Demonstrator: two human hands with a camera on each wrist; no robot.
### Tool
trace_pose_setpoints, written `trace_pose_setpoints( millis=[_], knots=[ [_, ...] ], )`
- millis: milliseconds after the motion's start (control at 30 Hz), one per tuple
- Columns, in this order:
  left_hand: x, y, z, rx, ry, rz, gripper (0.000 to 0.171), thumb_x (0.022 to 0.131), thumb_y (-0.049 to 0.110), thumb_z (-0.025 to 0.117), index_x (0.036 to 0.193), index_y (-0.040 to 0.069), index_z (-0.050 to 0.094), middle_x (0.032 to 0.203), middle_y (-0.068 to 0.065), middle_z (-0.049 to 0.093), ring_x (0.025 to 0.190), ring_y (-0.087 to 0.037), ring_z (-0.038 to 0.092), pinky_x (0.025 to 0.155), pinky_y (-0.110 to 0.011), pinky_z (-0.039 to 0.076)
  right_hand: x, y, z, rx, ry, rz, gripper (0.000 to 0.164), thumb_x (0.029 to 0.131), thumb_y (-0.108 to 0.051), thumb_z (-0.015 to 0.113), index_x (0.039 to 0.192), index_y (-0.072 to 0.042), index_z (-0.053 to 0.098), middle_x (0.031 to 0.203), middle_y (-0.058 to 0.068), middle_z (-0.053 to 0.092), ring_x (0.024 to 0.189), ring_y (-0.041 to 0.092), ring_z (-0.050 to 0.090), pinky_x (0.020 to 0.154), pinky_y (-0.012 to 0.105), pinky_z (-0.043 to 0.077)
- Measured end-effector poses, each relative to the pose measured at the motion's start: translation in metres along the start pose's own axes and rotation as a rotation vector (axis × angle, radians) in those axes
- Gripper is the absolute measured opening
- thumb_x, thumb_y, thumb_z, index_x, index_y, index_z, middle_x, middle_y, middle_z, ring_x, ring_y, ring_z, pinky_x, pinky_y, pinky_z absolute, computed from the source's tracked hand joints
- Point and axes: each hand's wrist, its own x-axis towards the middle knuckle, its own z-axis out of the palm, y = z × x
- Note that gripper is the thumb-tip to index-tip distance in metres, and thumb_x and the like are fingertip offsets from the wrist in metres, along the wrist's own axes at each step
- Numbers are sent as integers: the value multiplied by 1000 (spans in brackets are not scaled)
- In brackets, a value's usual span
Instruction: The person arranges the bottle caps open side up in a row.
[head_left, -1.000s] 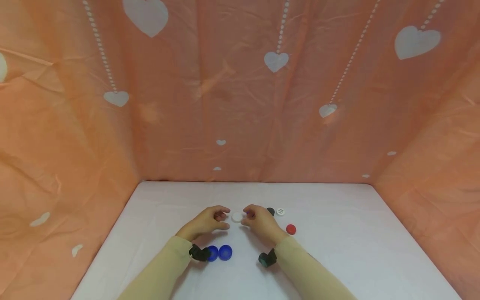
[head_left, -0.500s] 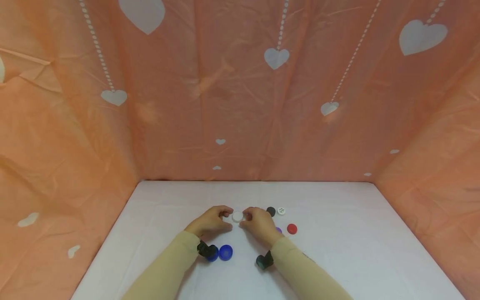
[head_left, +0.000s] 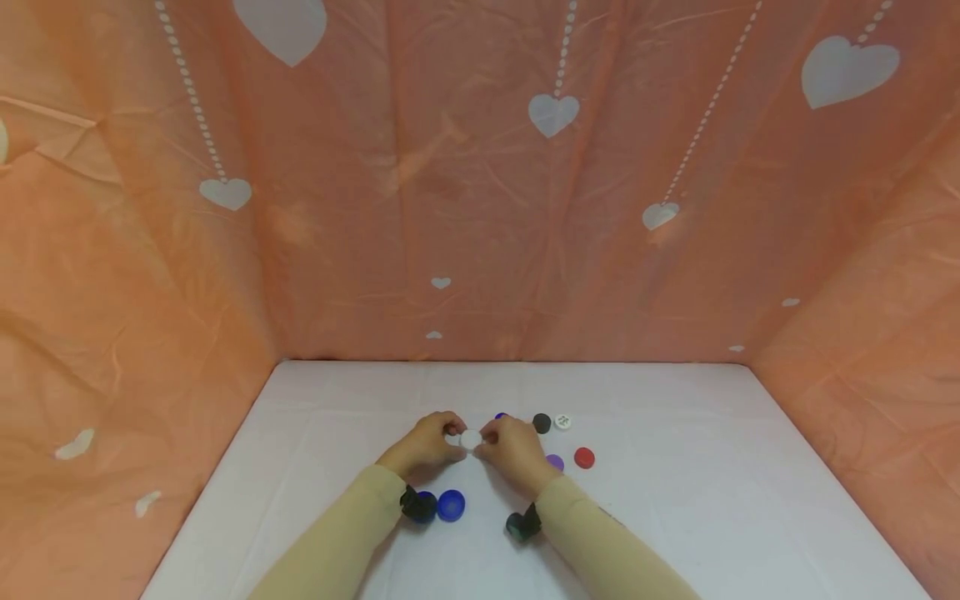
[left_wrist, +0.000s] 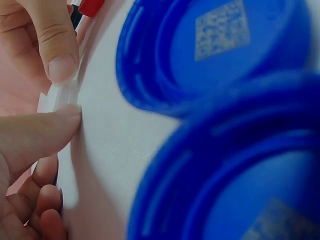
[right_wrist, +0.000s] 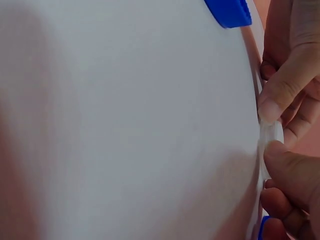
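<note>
A round white cap [head_left: 471, 440] is between my two hands near the middle of the table. My left hand [head_left: 427, 442] pinches its left side, while my right hand [head_left: 516, 448] pinches the right. In the left wrist view both thumbs press the near edge of the white cap [left_wrist: 66, 95]. The right wrist view also shows the thumbs close together on the white cap [right_wrist: 270, 132]. A second pale edge [head_left: 452, 439] shows inside my left hand's grip; what it belongs to is unclear. The fingertips behind the cap are mostly hidden.
Two blue caps [head_left: 452, 506] lie near my left wrist, one partly covered by the wrist camera. Around my right hand are a purple cap [head_left: 555, 462], a black cap [head_left: 542, 423], a white patterned cap [head_left: 562, 422], a red cap [head_left: 584, 457] and another blue cap [head_left: 502, 416].
My left hand has moved right, and both hands have come together on the white cap. The cap has shifted slightly left and nearer. More of the purple cap shows beside my right wrist.
</note>
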Motion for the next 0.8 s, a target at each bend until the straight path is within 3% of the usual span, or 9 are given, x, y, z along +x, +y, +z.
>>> trace_pose_setpoints(
  millis=[267,467,633,800],
  knots=[
    [-5,-1,-1,-134,5,-7,32,76,2,77,106,2,65,89,-2,61,81,-16,53,74,-31,43,-3,-3,0,4,23,-18,25,83,-23,76,101,-7,71,87,0,66,84,19,60,83,40,48],
    [-12,1,-7,-149,49,86,29,79,1,74,107,-3,66,87,-3,64,78,-14,57,71,-28,49,-6,-3,-1,74,35,-38,27,87,-25,73,106,-6,69,87,-3,63,82,14,59,75,32,49],
    [-27,12,-14,-169,64,122,29,83,9,75,109,-1,67,91,-2,64,80,-15,59,68,-28,50,-18,-8,-9,169,21,-41,27,90,-30,69,110,-12,69,89,-8,60,82,12,55,72,30,47],
    [-44,19,-10,-169,86,118,25,83,12,76,105,5,68,87,1,63,77,-15,56,64,-27,48,-35,-9,-12,246,-4,-60,22,91,-32,67,111,-21,70,91,-12,61,86,12,54,73,30,46]
  ],
)
